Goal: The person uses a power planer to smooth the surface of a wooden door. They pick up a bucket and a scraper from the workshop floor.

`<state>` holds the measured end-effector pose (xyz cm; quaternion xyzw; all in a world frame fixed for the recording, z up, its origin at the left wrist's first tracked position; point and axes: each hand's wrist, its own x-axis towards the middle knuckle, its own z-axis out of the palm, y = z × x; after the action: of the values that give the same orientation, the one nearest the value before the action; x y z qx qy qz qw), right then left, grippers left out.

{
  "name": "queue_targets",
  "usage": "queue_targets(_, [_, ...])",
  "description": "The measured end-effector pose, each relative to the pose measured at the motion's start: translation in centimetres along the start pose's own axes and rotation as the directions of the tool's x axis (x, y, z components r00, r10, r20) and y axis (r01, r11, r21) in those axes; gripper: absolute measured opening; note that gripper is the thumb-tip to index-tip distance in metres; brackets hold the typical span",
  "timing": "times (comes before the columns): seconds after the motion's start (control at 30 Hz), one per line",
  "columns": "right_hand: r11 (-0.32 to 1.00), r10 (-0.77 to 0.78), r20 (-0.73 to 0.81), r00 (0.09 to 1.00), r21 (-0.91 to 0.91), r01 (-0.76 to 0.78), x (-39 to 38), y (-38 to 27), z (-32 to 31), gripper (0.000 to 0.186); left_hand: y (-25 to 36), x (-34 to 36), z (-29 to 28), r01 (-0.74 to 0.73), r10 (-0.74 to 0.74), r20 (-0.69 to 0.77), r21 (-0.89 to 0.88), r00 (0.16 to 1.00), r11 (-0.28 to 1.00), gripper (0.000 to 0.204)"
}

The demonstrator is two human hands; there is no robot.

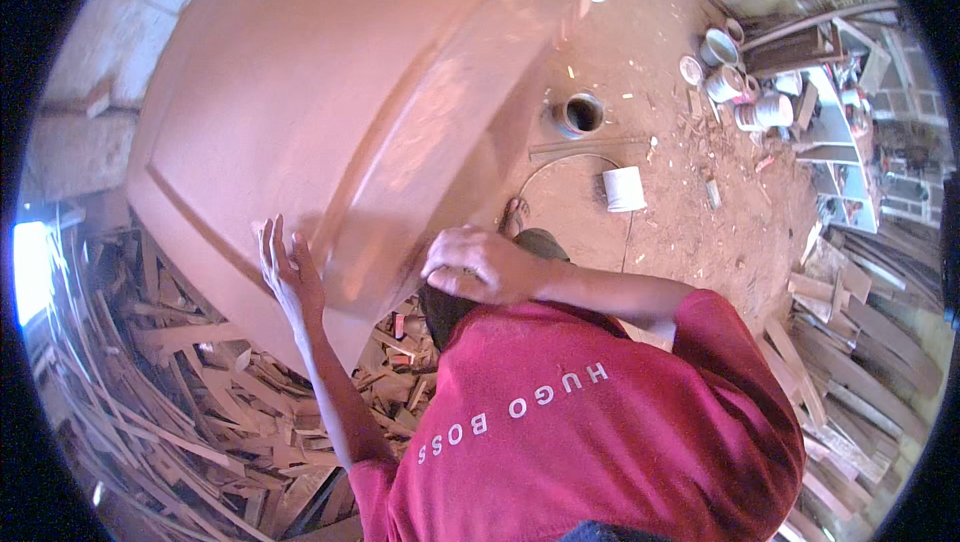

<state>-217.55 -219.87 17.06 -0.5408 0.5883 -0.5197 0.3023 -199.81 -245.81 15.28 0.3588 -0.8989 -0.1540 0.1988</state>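
Observation:
A large reddish-brown panel (290, 72) with raised ridges fills the upper left, its lower end close to me. My left hand (292, 272) rests against its surface near this end, fingers stretched out and apart. Close to the panel's right-hand side is my right hand (485, 264), its fingers curled inward. Whatever those fingers hold, if anything, is hidden by the hand itself. My forearms come from the sleeves of a dusty red shirt, and a bare foot shows beyond the right hand.
Scrap wood strips (220, 392) are heaped below and left of the panel. On the dusty floor stand a dark-mouthed bucket (580, 116) and a white bucket (624, 189). Several pails (724, 84), a pale shelf unit (838, 157) and stacked boards (860, 392) line the right.

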Motion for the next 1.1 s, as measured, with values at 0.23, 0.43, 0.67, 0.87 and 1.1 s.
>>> queue_targets(0.23, [0.797, 0.300, -0.251, 0.920, -0.464, -0.386, -15.5, 9.7, -13.7, 0.024, 9.8, 3.5, 5.4, 0.082, -0.084, -0.009, -0.119, 0.996, 0.990, 0.039])
queue_targets(0.43, [0.487, 0.668, -0.510, 0.542, -0.251, -0.836, -29.3, 16.1, -16.5, 0.028, 15.4, 6.9, 6.9, -0.064, 0.060, -0.047, -0.087, 0.997, 0.994, 0.038])
queue_targets(0.67, [0.436, 0.634, -0.748, 0.197, 0.137, -0.889, -40.2, 23.2, -11.3, 0.043, 23.4, 9.7, 11.5, -0.127, 0.136, 0.037, -0.188, 0.990, 0.974, 0.040])
queue_targets(0.87, [0.271, 0.819, -0.541, -0.190, 0.657, -0.704, -39.0, 26.3, -7.0, 0.056, 30.0, 15.9, 14.7, -0.243, 0.256, 0.029, -0.229, 0.966, 0.943, 0.040])
queue_targets(1.1, [0.478, 0.841, -0.542, -0.006, 0.747, -0.461, -32.5, 25.8, -20.9, 0.067, 32.0, 24.6, 20.3, -0.334, 0.340, -0.011, -0.212, 0.941, 0.918, 0.039])
